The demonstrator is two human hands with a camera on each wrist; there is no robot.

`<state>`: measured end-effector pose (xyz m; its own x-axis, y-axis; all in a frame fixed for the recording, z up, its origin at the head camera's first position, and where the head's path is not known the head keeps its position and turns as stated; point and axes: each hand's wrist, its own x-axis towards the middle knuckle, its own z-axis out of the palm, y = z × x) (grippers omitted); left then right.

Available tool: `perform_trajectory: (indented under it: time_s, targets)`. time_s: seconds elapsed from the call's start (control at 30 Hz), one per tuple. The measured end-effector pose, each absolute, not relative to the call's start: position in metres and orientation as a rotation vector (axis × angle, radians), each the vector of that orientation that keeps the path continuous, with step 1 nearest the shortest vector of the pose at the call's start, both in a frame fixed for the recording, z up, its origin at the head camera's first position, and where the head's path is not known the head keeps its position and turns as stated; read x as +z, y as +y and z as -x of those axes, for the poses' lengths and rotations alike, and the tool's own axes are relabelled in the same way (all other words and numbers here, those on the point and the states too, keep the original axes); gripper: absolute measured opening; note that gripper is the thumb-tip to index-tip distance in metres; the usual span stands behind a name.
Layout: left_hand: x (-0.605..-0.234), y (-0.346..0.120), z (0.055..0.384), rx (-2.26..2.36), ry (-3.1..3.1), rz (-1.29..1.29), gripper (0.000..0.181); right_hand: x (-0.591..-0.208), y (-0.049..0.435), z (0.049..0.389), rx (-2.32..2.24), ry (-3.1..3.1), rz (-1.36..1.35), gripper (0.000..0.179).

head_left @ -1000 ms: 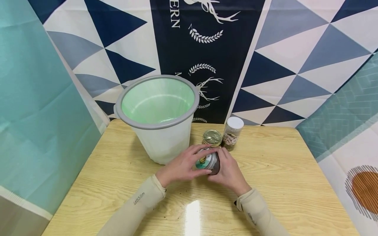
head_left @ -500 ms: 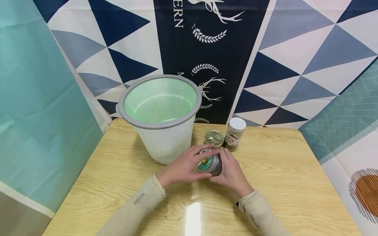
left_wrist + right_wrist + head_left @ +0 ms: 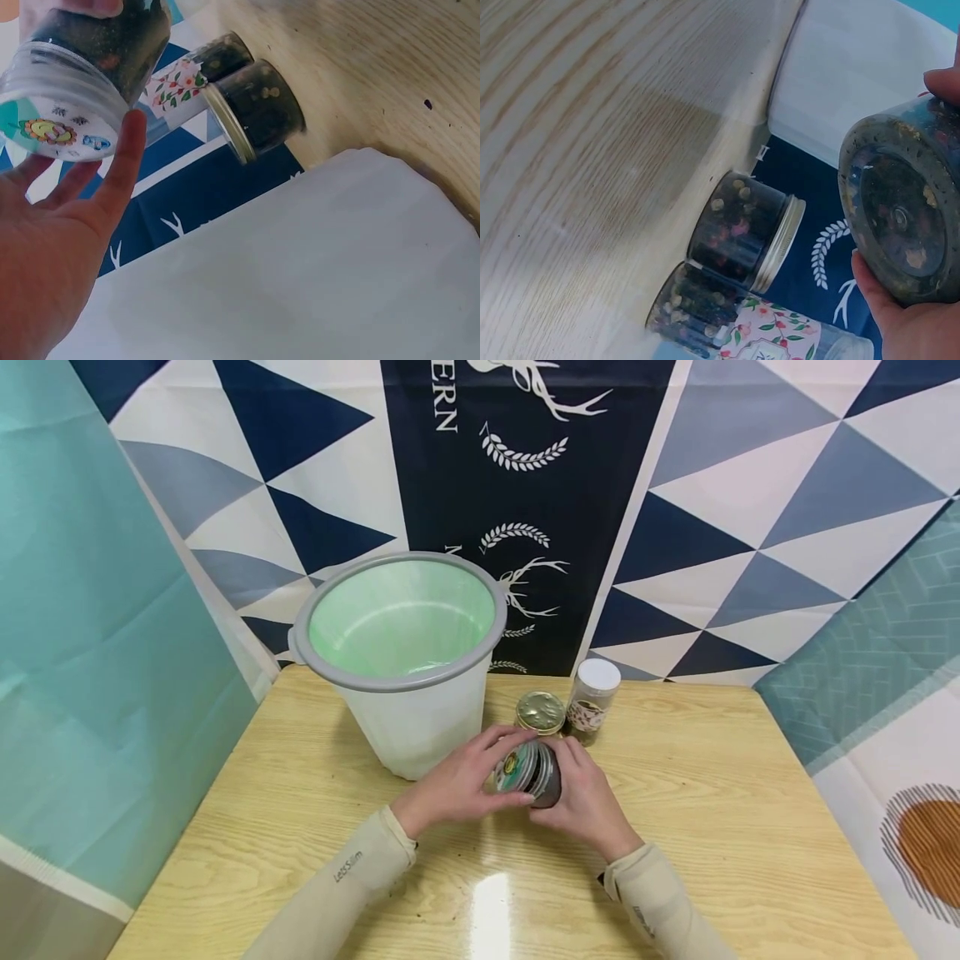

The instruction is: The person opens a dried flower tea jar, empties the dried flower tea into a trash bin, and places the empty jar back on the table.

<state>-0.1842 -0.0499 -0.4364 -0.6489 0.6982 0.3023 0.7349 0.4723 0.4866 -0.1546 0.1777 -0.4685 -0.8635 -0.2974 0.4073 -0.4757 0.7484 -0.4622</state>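
Note:
A clear plastic jar (image 3: 551,779) with dark dried contents is held tilted, its lid end toward the left. My right hand (image 3: 588,797) grips the jar body; in the right wrist view the jar base (image 3: 900,214) faces the camera. With spread fingers and thumb, my left hand (image 3: 453,783) holds the lid (image 3: 512,770) by its edge. The lid bears a green and white label with a yellow flower-like picture. In the head view a dark gap shows between lid and jar body. Just beyond the hands stands a jar with a gold lid (image 3: 540,712).
A tall jar with a white lid and floral label (image 3: 588,714) stands beside the gold-lidded one. At the left stands a large white bucket (image 3: 420,722) with a grey rim. Patterned cloth (image 3: 330,452) hangs behind the wooden table (image 3: 712,793).
The lid has tilted and shifted slightly left from the jar body, and a dark gap now shows. My left fingers have moved a little with it. My right hand's grip looks the same.

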Motion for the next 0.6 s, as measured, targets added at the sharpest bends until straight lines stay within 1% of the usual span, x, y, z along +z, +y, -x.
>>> perform_trajectory:
  time_s: [0.17, 0.43, 0.6]
  targets:
    - [-0.435, -0.053, 0.185, -0.949, -2.639, 1.302, 0.083, -0.468, 0.178, 0.155, 0.860, -2.637, -0.604, 0.098]
    - [-0.432, -0.060, 0.180, -1.083, -2.652, 1.195, 0.086, -0.469, 0.184, 0.156, 1.075, -2.599, -0.582, 0.096]
    - [-0.438, -0.072, 0.174, -1.085, -2.686, 1.118, 0.090, -0.468, 0.186, 0.156, 1.189, -2.559, -0.567, 0.095]
